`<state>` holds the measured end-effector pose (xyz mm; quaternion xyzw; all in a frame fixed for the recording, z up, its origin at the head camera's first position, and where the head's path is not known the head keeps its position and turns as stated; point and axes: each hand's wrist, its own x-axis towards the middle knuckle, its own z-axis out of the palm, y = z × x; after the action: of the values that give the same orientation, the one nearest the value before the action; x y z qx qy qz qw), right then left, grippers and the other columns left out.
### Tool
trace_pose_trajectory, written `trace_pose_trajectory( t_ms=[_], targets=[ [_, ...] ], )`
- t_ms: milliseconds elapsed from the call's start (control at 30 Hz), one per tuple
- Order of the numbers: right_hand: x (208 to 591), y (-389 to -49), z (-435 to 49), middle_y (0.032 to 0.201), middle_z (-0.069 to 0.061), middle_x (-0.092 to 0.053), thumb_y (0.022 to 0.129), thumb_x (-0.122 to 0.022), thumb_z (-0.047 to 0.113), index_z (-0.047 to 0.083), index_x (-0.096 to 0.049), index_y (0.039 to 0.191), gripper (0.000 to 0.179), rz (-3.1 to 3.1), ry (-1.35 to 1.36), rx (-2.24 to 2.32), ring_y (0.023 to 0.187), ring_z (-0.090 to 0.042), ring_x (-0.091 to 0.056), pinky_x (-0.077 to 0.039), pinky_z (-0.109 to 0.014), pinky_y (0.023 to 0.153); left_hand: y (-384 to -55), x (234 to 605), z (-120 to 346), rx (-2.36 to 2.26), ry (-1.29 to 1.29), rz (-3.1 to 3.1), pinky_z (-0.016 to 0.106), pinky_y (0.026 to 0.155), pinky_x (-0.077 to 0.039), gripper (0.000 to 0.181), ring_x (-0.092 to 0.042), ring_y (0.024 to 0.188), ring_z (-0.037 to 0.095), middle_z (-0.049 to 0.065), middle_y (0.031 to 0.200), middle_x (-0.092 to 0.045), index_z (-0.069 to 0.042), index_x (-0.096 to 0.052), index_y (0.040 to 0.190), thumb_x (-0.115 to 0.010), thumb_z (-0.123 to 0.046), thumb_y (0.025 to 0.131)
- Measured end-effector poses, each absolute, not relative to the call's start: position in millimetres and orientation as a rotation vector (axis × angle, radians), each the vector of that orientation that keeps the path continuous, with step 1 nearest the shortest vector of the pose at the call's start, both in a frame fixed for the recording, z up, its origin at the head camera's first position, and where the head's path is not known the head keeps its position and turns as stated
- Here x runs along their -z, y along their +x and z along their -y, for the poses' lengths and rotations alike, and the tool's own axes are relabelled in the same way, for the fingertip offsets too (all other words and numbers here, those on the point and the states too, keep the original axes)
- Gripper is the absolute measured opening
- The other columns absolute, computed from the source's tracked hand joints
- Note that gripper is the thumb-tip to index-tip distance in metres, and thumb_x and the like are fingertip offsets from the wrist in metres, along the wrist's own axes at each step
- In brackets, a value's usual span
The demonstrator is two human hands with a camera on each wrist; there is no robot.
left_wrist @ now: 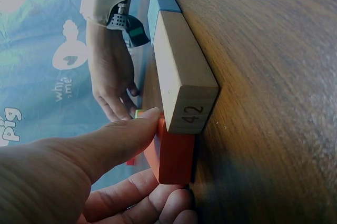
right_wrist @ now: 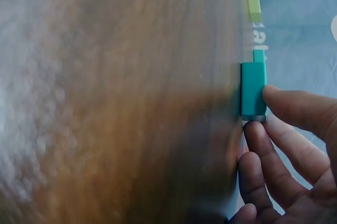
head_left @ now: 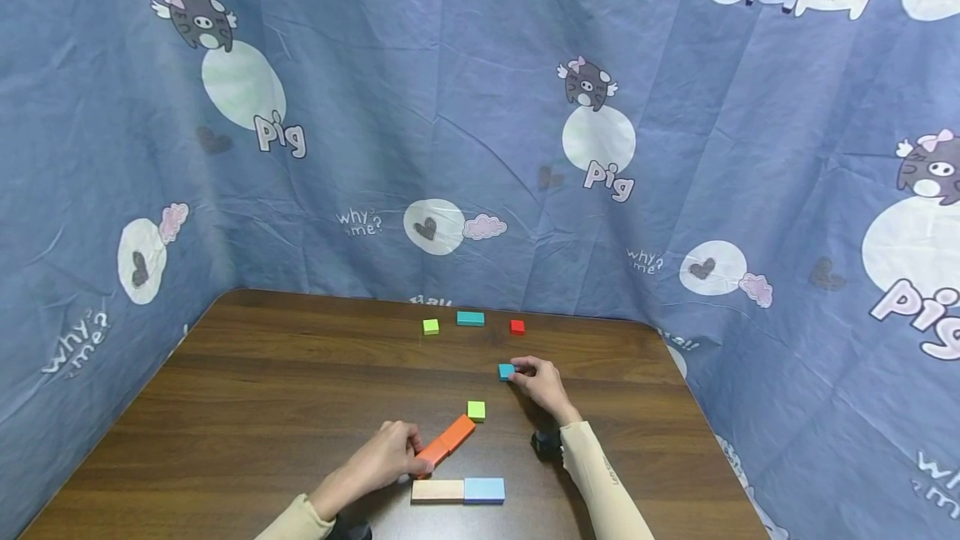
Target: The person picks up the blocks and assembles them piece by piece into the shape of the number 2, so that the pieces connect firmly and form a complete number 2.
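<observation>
My left hand [head_left: 388,452] pinches the near end of an orange block [left_wrist: 176,161], thumb on one side and fingers on the other. A second orange block [head_left: 457,432] continues it in a slanting line, with a lime-green block [head_left: 476,411] at the far end. Just nearer lie a plain wooden block [head_left: 437,491], marked 42 in the left wrist view, and a light blue block [head_left: 484,490], end to end. Farther back on the right, my right hand [head_left: 545,387] holds a small turquoise-blue block [head_left: 506,372] between thumb and fingers, low at the tabletop.
Along the back of the brown wooden table [head_left: 300,390] sit a lime-green block [head_left: 431,327], a teal block [head_left: 470,318] and a red block [head_left: 517,327]. A blue curtain [head_left: 480,148] with pig prints hangs behind the table and along its sides.
</observation>
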<state>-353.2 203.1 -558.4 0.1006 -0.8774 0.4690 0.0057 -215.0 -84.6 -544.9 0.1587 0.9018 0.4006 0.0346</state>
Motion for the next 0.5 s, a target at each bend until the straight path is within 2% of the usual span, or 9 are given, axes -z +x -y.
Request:
trace_pose_trajectory(
  t_ms=[133, 500],
  targets=[
    [558.2, -353.4, -201.2, 0.099, -0.009, -0.07, 0.089, -0.068, 0.014, 0.004, -0.068, 0.112, 0.026, 2.758, 0.319, -1.44, 0.078, -0.011, -0.057, -0.047, -0.023, 0.064, -215.4, 544.4, 84.4, -1.224, 0.478, -2.769, 0.019, 0.044, -0.031, 0.024, -0.041, 0.05, 0.005, -0.009, 0.058, -0.05, -0.01, -0.061, 0.069, -0.083, -0.018, 0.068],
    [558.2, -352.9, -197.4, 0.096, -0.009, -0.069, 0.088, -0.067, 0.012, 0.003, -0.069, 0.109, 0.023, 2.743, 0.342, -1.432, 0.081, -0.012, -0.058, -0.046, -0.023, 0.066, -214.7, 544.1, 84.0, -1.21, 0.468, -2.784, 0.02, 0.044, -0.03, 0.024, -0.041, 0.051, 0.005, -0.009, 0.059, -0.05, -0.01, -0.061, 0.069, -0.083, -0.019, 0.068]
  ],
)
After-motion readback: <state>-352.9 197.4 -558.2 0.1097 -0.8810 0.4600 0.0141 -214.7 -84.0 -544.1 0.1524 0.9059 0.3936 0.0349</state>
